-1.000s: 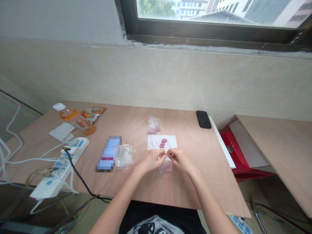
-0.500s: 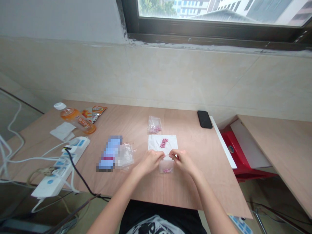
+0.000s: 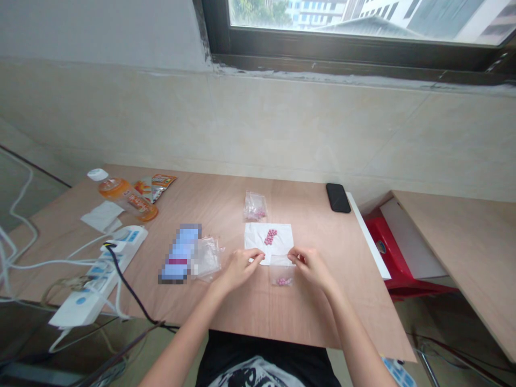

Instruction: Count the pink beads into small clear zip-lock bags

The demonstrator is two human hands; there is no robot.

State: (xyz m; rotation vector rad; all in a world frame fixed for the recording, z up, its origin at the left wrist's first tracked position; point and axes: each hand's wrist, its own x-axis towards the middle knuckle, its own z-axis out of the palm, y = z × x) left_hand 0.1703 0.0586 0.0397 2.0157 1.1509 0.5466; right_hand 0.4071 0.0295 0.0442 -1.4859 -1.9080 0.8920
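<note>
My right hand (image 3: 309,264) pinches the upper right corner of a small clear zip bag (image 3: 282,273). Several pink beads (image 3: 284,281) lie in the bottom of this bag. Over the near left edge of a white paper sheet (image 3: 252,232) is my left hand (image 3: 241,265), apart from the bag. Its thumb and forefinger point inward with a small gap, and nothing shows between them. A loose cluster of pink beads (image 3: 270,236) rests on the paper. Just beyond the paper lies another clear bag (image 3: 255,207) with pink beads inside.
Clear bags (image 3: 208,257) lie left of my left hand, beside a blurred phone (image 3: 181,252). Farther left are a power strip (image 3: 100,279) with cables, an orange drink bottle (image 3: 131,199), a tissue (image 3: 102,216) and a snack packet (image 3: 162,184). A black phone (image 3: 338,198) lies back right.
My left hand has let go of the bag's top edge and moved slightly left. My right hand has shifted a little right, taking the bag along.
</note>
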